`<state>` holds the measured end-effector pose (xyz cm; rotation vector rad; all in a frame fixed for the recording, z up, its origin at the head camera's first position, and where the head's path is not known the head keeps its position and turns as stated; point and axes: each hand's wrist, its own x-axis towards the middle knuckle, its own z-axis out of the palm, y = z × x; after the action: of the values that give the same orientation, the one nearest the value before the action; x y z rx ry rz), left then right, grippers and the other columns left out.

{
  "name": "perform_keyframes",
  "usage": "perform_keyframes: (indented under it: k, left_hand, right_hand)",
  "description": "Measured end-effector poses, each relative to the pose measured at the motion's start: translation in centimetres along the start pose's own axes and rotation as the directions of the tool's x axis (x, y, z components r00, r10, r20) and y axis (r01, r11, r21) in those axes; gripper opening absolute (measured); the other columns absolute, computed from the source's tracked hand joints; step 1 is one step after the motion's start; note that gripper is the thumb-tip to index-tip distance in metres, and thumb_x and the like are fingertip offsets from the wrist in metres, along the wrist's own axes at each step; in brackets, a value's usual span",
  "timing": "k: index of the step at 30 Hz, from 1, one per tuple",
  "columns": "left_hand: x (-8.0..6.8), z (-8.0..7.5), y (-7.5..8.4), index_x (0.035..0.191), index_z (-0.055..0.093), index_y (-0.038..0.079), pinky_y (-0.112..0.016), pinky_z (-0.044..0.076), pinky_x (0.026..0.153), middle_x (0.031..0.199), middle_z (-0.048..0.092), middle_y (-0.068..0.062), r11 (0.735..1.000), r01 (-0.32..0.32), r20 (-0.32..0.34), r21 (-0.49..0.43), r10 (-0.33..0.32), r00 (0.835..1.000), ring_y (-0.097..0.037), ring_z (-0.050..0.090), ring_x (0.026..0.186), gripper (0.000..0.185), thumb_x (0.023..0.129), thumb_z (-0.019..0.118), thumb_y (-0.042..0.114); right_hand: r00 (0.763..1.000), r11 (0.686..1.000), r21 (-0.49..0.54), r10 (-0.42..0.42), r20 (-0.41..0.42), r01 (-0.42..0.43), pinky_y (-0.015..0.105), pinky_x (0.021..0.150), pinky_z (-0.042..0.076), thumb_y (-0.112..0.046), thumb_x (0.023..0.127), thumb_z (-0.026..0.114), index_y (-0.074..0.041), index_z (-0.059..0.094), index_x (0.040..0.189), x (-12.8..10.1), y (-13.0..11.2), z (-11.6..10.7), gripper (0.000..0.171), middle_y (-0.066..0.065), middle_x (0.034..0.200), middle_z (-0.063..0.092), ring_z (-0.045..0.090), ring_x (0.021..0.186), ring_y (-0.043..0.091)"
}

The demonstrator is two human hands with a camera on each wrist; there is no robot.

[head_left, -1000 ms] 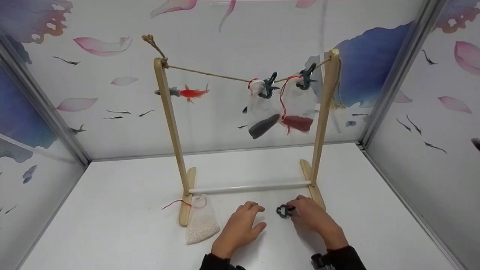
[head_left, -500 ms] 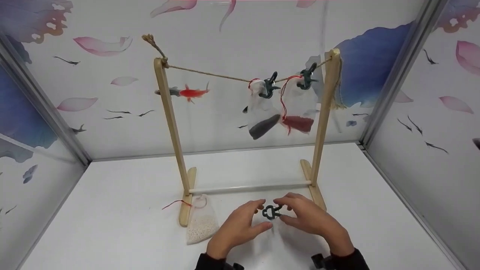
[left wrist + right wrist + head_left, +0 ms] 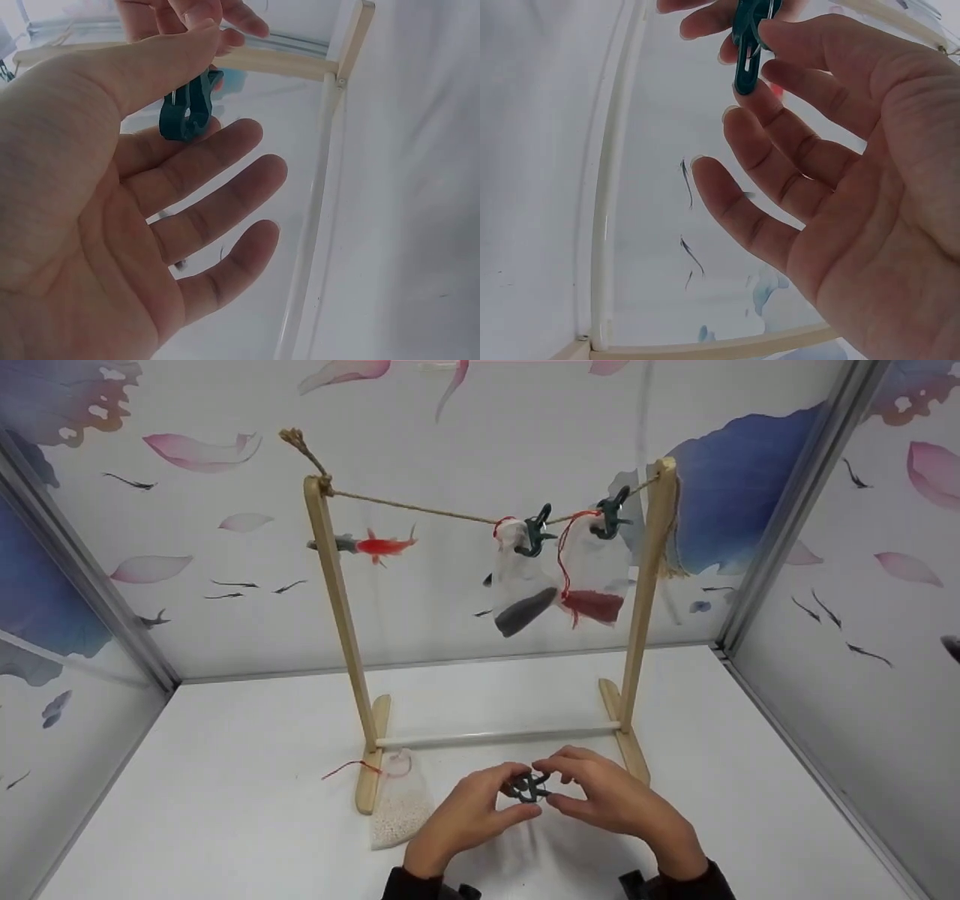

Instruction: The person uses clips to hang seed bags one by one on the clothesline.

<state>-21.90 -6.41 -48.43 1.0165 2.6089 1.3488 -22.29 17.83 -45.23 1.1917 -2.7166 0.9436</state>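
Observation:
A dark green plastic spring clip (image 3: 530, 787) is between my two hands, above the table in front of the rack. My right hand (image 3: 619, 799) pinches its handle end with thumb and fingers. My left hand (image 3: 476, 810) has thumb and forefinger around its rounded end; in the left wrist view the clip (image 3: 184, 112) lies between them, the other fingers loosely bent. To the left lies a mesh bag of white grains (image 3: 401, 814) with a red drawstring. A dark-filled bag (image 3: 525, 611) and a red-filled bag (image 3: 594, 606) hang from the rope (image 3: 412, 506), held by green clips (image 3: 537, 531).
The wooden rack's left post (image 3: 337, 607) and right post (image 3: 645, 600) rise from feet on the white table (image 3: 247, 780). A white bar (image 3: 502, 734) joins them low down. Printed panels (image 3: 457, 450) stand behind and at both sides.
My right hand has brought the clip leftward from near the rack's right foot to my left hand. My left thumb and forefinger have closed in around it. The hanging bags stay put.

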Motion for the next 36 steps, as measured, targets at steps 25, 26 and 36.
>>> perform_keyframes:
  k: [25,26,36]
  left_hand:
    - [-0.8,-2.6,2.9,0.146,0.052,0.014,-0.036,0.051,0.095,0.131,0.064,0.004,0.996,-0.089,-0.091,0.001,0.089,0.992,-0.012,0.061,0.119,0.055,0.100,0.062,0.042]
    - [-0.8,-2.6,3.0,0.146,0.052,0.013,-0.037,0.051,0.097,0.132,0.064,0.003,0.995,-0.103,-0.105,0.016,0.104,0.989,-0.012,0.060,0.121,0.055,0.100,0.063,0.041]
    - [-0.6,-2.1,3.5,0.149,0.049,0.014,-0.039,0.049,0.100,0.133,0.061,0.000,0.987,-0.108,-0.163,0.115,0.126,0.979,-0.014,0.056,0.124,0.057,0.101,0.060,0.042]
  right_hand:
    - [0.949,0.986,0.067,-0.126,-0.289,0.151,0.029,0.074,0.057,-0.027,0.089,0.081,-0.015,0.066,0.133,0.0,-0.3,-0.5,0.048,-0.007,0.107,0.068,0.068,0.087,0.012]
    - [0.941,0.983,0.072,-0.141,-0.309,0.171,0.029,0.074,0.057,-0.024,0.088,0.082,-0.015,0.066,0.132,0.1,-0.4,-0.5,0.048,-0.007,0.106,0.068,0.068,0.085,0.012]
    - [0.857,0.949,0.045,-0.262,-0.444,0.313,0.029,0.068,0.058,-0.010,0.078,0.089,-0.010,0.065,0.130,0.5,-0.4,-0.3,0.057,0.000,0.102,0.066,0.065,0.076,0.015]
